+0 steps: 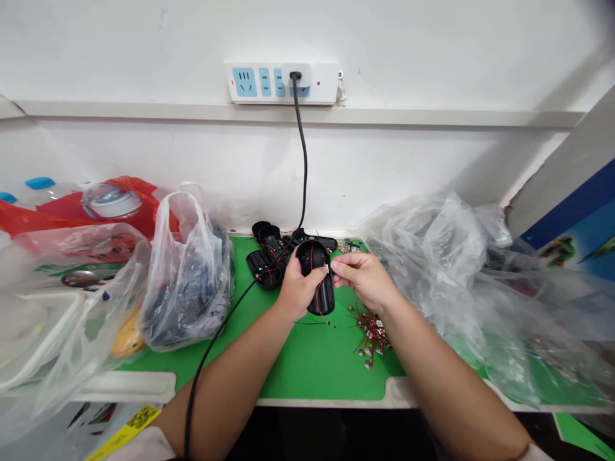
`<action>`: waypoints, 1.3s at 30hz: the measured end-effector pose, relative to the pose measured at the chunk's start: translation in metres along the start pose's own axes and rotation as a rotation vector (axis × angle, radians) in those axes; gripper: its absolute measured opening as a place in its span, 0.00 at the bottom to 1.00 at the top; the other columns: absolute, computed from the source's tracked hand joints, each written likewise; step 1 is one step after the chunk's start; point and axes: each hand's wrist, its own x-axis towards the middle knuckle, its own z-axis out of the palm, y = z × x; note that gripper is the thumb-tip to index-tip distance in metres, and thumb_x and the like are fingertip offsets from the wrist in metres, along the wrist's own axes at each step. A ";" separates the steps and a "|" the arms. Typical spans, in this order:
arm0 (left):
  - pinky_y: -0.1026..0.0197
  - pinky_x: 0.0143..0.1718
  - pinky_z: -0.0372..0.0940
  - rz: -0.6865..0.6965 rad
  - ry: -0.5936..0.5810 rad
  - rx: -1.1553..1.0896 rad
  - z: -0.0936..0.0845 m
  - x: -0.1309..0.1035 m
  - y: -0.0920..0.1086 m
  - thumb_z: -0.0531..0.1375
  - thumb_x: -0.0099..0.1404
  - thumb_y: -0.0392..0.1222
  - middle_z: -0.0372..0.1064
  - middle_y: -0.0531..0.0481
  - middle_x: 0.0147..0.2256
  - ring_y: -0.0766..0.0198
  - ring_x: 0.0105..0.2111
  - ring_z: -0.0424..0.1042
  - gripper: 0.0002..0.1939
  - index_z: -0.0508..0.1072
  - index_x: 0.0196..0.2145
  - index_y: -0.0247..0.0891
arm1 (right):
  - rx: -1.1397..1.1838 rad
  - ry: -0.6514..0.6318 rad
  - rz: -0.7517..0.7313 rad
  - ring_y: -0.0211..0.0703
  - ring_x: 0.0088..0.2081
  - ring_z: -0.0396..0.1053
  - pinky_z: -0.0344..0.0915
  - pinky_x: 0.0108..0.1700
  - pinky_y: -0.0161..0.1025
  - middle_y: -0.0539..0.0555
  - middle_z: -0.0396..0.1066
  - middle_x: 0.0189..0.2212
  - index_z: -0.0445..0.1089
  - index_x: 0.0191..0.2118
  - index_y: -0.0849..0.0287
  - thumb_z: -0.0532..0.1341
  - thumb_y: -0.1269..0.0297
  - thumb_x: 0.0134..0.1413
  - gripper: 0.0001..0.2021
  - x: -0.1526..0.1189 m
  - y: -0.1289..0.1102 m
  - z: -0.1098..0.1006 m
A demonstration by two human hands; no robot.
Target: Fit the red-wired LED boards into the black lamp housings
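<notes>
My left hand (298,288) is closed round a black plastic housing (325,298) with a rounded, hollow upper end and a red wire running inside it. The left thumb presses near a small white part (327,269) at the housing's right edge. My right hand (358,275) pinches at that same edge; whatever lies between its fingertips is too small to make out. Further black housings (266,266) lie just behind and left of my left hand. Beside my right wrist is a pile of small metallic parts with red wires (372,333).
A power strip (283,83) on the wall has a plugged-in black cable (303,160), which hangs to the green mat (307,371). Bagged dark items (187,282) stand left, with a red bag (139,192) behind. Clear plastic bags (446,269) lie right.
</notes>
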 end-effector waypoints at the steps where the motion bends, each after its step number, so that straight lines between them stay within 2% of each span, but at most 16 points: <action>1: 0.64 0.30 0.66 0.000 -0.001 -0.001 0.000 0.000 0.001 0.65 0.50 0.38 0.66 0.56 0.30 0.68 0.27 0.66 0.19 0.67 0.40 0.41 | 0.002 0.002 -0.003 0.33 0.22 0.67 0.69 0.27 0.34 0.49 0.71 0.20 0.76 0.27 0.61 0.74 0.59 0.35 0.13 0.000 0.001 0.000; 7: 0.64 0.28 0.66 -0.007 0.010 -0.004 0.000 0.002 0.000 0.66 0.50 0.39 0.66 0.56 0.29 0.67 0.26 0.67 0.21 0.66 0.42 0.41 | 0.020 0.041 -0.009 0.34 0.22 0.66 0.66 0.27 0.35 0.49 0.71 0.21 0.76 0.27 0.59 0.73 0.58 0.36 0.12 0.001 0.008 0.005; 10: 0.63 0.27 0.66 -0.001 0.027 -0.001 -0.002 0.004 -0.003 0.66 0.51 0.40 0.67 0.56 0.30 0.67 0.25 0.67 0.22 0.65 0.44 0.42 | -0.115 0.089 -0.069 0.36 0.23 0.65 0.65 0.28 0.37 0.50 0.71 0.22 0.76 0.28 0.59 0.70 0.55 0.42 0.12 -0.001 0.012 0.012; 14: 0.64 0.34 0.67 0.076 0.079 0.008 -0.006 0.009 -0.007 0.65 0.52 0.38 0.68 0.54 0.34 0.67 0.30 0.68 0.25 0.64 0.47 0.43 | -0.458 0.155 -0.359 0.41 0.30 0.67 0.65 0.33 0.38 0.53 0.71 0.27 0.77 0.32 0.57 0.61 0.57 0.54 0.11 -0.010 0.018 0.024; 16: 0.64 0.36 0.66 0.114 0.096 0.016 -0.007 0.010 -0.007 0.65 0.52 0.37 0.68 0.54 0.35 0.67 0.31 0.69 0.24 0.65 0.47 0.42 | -0.560 0.164 -0.501 0.41 0.31 0.66 0.64 0.34 0.38 0.53 0.68 0.28 0.76 0.33 0.57 0.58 0.60 0.57 0.11 -0.014 0.021 0.029; 18: 0.64 0.35 0.66 0.142 0.097 0.022 -0.007 0.010 -0.007 0.64 0.52 0.37 0.68 0.54 0.34 0.68 0.31 0.68 0.23 0.65 0.46 0.40 | -0.601 0.187 -0.576 0.40 0.30 0.65 0.63 0.33 0.37 0.51 0.65 0.26 0.76 0.34 0.58 0.57 0.62 0.59 0.11 -0.016 0.026 0.033; 24: 0.63 0.33 0.66 0.197 0.130 0.092 -0.004 0.005 -0.010 0.63 0.52 0.36 0.68 0.54 0.32 0.67 0.28 0.68 0.20 0.66 0.43 0.38 | -0.561 0.298 -0.631 0.38 0.26 0.62 0.60 0.28 0.35 0.50 0.64 0.24 0.74 0.34 0.60 0.56 0.66 0.57 0.09 -0.021 0.038 0.040; 27: 0.63 0.33 0.66 0.208 0.142 0.138 -0.003 0.003 -0.013 0.62 0.52 0.37 0.68 0.54 0.31 0.67 0.28 0.67 0.17 0.66 0.41 0.38 | -0.599 0.343 -0.678 0.37 0.25 0.61 0.59 0.27 0.35 0.49 0.62 0.22 0.73 0.32 0.60 0.56 0.68 0.57 0.09 -0.023 0.040 0.041; 33: 0.62 0.34 0.66 0.224 0.162 0.206 -0.005 0.001 -0.016 0.62 0.52 0.37 0.67 0.54 0.31 0.67 0.28 0.67 0.17 0.66 0.41 0.38 | -0.708 0.337 -0.823 0.36 0.23 0.57 0.56 0.26 0.36 0.47 0.55 0.20 0.69 0.27 0.61 0.54 0.71 0.57 0.10 -0.022 0.040 0.040; 37: 0.62 0.35 0.65 0.205 0.167 0.216 -0.006 -0.001 -0.014 0.63 0.51 0.37 0.67 0.54 0.31 0.67 0.29 0.67 0.16 0.66 0.39 0.38 | -0.758 0.318 -0.838 0.38 0.24 0.58 0.57 0.27 0.37 0.48 0.56 0.20 0.69 0.27 0.60 0.53 0.71 0.58 0.11 -0.023 0.041 0.041; 39: 0.63 0.34 0.65 0.161 0.167 0.165 -0.004 -0.001 -0.010 0.63 0.51 0.37 0.66 0.55 0.30 0.67 0.28 0.67 0.16 0.66 0.38 0.38 | -0.770 0.305 -0.833 0.39 0.25 0.60 0.59 0.28 0.38 0.50 0.59 0.21 0.70 0.30 0.60 0.53 0.70 0.59 0.11 -0.025 0.040 0.042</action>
